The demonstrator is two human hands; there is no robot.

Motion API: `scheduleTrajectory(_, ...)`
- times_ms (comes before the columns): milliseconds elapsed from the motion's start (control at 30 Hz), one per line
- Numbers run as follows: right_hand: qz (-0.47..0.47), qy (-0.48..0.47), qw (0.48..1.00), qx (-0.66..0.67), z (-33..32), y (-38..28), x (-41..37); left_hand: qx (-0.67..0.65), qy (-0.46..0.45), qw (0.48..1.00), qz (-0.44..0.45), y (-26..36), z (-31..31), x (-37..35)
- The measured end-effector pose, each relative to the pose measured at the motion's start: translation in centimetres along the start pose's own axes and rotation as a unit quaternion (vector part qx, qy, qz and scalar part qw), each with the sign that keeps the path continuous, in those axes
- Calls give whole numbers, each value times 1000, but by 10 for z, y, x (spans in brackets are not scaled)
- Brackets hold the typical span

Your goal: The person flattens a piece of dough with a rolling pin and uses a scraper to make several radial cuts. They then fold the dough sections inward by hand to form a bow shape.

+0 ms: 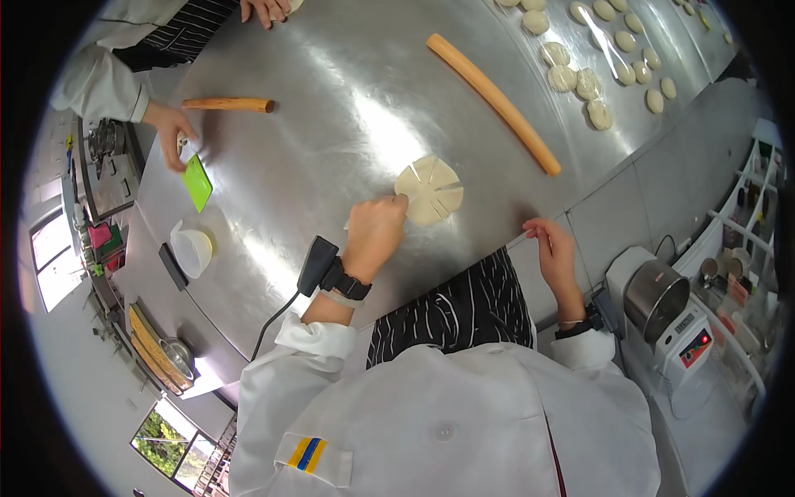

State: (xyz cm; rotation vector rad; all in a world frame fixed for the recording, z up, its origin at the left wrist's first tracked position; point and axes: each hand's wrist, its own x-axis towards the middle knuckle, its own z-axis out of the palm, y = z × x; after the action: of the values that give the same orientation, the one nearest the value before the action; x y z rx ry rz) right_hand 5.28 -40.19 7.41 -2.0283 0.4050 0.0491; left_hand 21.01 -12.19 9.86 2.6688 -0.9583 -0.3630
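Observation:
A flat round of dough (429, 190) with several slits cut inward from its rim lies on the steel table. My left hand (377, 238) is closed in a fist at the dough's left edge, touching or nearly touching it. Its fingertips are turned down and hidden, so what they hold, if anything, does not show. Over the table's front edge, my right hand (553, 253) hangs with fingers loosely bent and apart, and I see nothing in it. A long wooden rolling pin (495, 103) lies beyond the dough, to the right.
At the left, another person's hand (171, 132) is beside a green scraper (197, 183). A shorter rolling pin (228, 104) and a white plastic container (192, 252) are nearby. Dough balls (600, 114), partly under clear film, lie far right. A scale (683, 331) carries a metal bowl (657, 300).

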Motion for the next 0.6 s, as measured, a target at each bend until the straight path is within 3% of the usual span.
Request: scheduleTrajectory(600,14,-2,1000,4,6,0,5,6,-4,1000,18,-6,0,6)
